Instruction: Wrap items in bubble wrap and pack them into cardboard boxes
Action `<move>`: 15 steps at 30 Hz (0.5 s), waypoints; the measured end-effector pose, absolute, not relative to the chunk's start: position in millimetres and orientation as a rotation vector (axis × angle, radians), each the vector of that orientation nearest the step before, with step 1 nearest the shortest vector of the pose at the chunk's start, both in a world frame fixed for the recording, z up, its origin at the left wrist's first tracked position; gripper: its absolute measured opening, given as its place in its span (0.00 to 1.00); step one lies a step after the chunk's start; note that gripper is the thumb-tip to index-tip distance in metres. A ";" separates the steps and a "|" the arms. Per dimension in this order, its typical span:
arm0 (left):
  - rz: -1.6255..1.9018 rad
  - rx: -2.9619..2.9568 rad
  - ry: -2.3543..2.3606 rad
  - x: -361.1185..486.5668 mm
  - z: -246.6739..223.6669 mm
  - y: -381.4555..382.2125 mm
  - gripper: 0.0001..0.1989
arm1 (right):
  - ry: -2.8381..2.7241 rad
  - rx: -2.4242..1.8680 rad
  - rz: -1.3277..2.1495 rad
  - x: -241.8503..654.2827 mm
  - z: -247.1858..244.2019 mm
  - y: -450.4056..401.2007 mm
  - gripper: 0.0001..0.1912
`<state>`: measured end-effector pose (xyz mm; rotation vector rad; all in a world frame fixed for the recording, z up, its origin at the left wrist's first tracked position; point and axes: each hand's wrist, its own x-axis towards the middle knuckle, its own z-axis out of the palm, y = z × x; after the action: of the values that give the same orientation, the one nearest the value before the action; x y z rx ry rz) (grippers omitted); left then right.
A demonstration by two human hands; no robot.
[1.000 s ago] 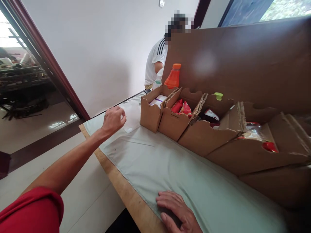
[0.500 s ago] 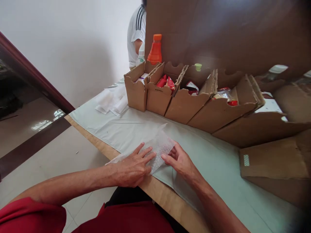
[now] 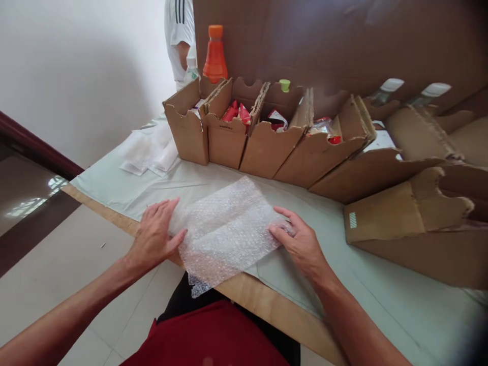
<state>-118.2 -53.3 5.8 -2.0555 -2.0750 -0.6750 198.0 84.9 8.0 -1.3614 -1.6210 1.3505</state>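
Observation:
A clear piece of bubble wrap (image 3: pixel 229 223) lies spread between my hands, its near corner hanging past the table's front edge. On its right side, my right hand (image 3: pixel 301 241) pinches the edge between thumb and fingers, and the wrap bunches there. Over at the left side, my left hand (image 3: pixel 154 231) is open, thumb apart from the stretched fingers, against the wrap's left edge. More folded bubble wrap (image 3: pixel 152 150) rests farther back at the left end of the table.
Cardboard bins (image 3: pixel 186 134) stand in a row along the back, several holding red packets (image 3: pixel 236 112) and other packs. An orange bottle (image 3: pixel 215 56) rises behind them. Another cardboard bin (image 3: pixel 381 213) sits at the right. A person in a white shirt (image 3: pixel 181 40) is beyond the table.
The bubble wrap, bunched under my hands before, is now opened out wider. My left hand has moved left, away from my right. The view has shifted right and down.

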 end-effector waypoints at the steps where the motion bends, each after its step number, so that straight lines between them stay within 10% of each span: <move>1: -0.656 -2.053 -2.169 -122.7 0.8 -53.8 0.33 | -1.590 -1.379 1.363 208.7 7.3 78.9 0.33; 15: -0.640 -2.248 -1.966 -77.4 17.1 77.1 0.22 | -1.534 -1.476 1.036 277.4 -0.6 4.6 0.26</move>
<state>-77.4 77.1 17.1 -2.2475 -1.9660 -0.6403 277.4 4.6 -0.6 -1.4764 -1.5341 1.0356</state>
